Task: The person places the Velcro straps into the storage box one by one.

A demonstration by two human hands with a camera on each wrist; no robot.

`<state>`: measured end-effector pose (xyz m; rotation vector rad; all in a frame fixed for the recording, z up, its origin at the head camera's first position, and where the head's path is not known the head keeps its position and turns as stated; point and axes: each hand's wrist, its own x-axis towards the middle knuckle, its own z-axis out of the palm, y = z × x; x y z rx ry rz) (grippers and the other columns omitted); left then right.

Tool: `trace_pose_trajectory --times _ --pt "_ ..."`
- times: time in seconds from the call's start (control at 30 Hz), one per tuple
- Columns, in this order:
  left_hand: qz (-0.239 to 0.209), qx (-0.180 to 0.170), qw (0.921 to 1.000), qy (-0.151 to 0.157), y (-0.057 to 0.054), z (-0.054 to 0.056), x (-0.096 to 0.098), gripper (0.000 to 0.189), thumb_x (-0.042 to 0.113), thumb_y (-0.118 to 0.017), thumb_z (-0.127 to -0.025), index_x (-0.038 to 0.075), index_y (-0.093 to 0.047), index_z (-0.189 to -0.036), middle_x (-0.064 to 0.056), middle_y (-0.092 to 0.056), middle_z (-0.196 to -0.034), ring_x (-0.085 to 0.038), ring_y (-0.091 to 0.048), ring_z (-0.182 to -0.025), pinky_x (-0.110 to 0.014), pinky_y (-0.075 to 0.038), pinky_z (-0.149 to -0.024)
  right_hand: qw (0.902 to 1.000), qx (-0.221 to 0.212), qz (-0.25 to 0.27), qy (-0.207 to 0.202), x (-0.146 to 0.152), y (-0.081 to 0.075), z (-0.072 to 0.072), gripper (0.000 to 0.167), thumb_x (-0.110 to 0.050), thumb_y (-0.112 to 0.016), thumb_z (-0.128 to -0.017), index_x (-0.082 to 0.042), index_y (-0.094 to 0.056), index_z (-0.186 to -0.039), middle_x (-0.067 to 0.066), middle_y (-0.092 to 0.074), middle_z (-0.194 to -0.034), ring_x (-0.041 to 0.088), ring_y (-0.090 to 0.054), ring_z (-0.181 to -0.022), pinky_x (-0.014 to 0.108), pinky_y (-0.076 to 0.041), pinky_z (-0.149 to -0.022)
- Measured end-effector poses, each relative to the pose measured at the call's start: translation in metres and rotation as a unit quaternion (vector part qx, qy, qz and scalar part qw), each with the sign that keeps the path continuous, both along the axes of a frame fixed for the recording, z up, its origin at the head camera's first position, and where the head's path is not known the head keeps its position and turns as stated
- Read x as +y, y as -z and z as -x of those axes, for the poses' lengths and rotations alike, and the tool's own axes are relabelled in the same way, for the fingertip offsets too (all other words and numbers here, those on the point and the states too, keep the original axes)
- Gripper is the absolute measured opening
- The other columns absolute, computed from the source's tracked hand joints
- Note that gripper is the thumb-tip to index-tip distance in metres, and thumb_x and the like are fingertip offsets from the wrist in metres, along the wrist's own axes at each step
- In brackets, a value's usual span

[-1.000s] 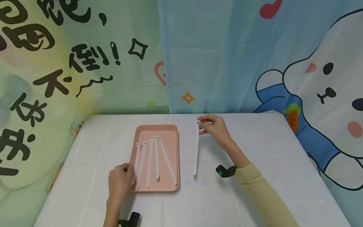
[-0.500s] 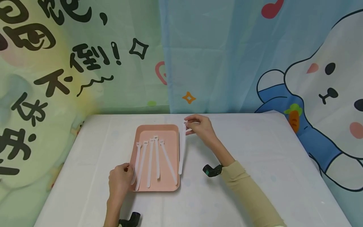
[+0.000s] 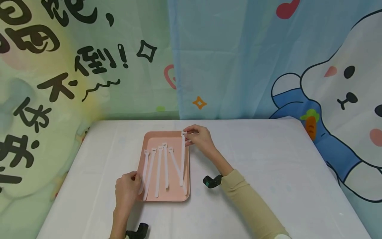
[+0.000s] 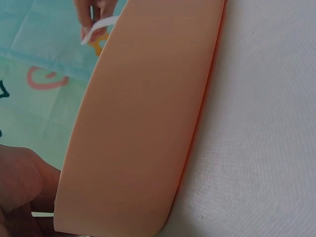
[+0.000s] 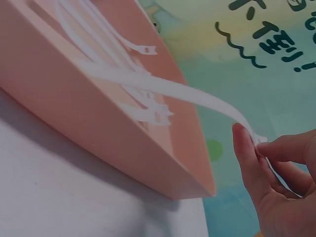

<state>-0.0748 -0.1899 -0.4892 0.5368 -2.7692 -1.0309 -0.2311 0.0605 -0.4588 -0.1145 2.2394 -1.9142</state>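
Note:
A pink rectangular tray [image 3: 153, 138] lies on the table with several white cable ties [image 3: 159, 172] in it, flat straps with slotted heads at the far end. My left hand [image 3: 126, 189] holds the tray's left rim near the front; in the left wrist view its fingers [image 4: 42, 185] are at the tray wall. My right hand [image 3: 200, 139] pinches another white cable tie [image 5: 197, 96] by its slotted head between thumb and fingertips. This strap hangs over the right side of the tray, bowing in the right wrist view. Whether its lower end touches the tray or another tie I cannot tell.
A white cloth covers the table [image 3: 253, 152]. Behind it hangs a printed curtain [image 3: 221, 59] with a rabbit and lettering. Black wrist devices are strapped to both arms, one [image 3: 212, 181] on the right and one [image 3: 138, 230] on the left.
My right hand has moved left with the cable tie, from the table beside the tray to over its right side. My left hand stays at the tray rim.

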Motion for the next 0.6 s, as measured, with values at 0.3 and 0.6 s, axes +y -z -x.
trace_pose_trajectory --times 0.3,0.6 --pt "0.001 0.0 1.0 0.001 0.0 0.0 0.0 0.026 0.007 -0.06 -0.095 -0.011 -0.075 -0.108 -0.025 -0.075 -0.089 -0.03 -0.068 -0.069 -0.041 -0.053 -0.058 0.9967 0.034 -0.064 -0.034 -0.012 0.013 0.002 0.02 0.002 -0.064 -0.094 0.002 -0.071 -0.113 0.019 -0.07 -0.099 0.033 -0.075 -0.075 0.039 -0.062 -0.07" --pt "-0.002 0.003 1.0 0.005 -0.002 0.0 0.0 0.027 0.007 -0.06 -0.096 -0.011 -0.075 -0.108 -0.026 -0.075 -0.091 -0.034 -0.071 -0.073 -0.044 -0.055 -0.06 0.9804 0.085 -0.15 -0.095 -0.015 0.02 0.004 0.031 0.001 -0.061 -0.096 -0.001 -0.072 -0.125 0.017 -0.073 -0.106 0.033 -0.073 -0.08 0.029 -0.057 -0.067"
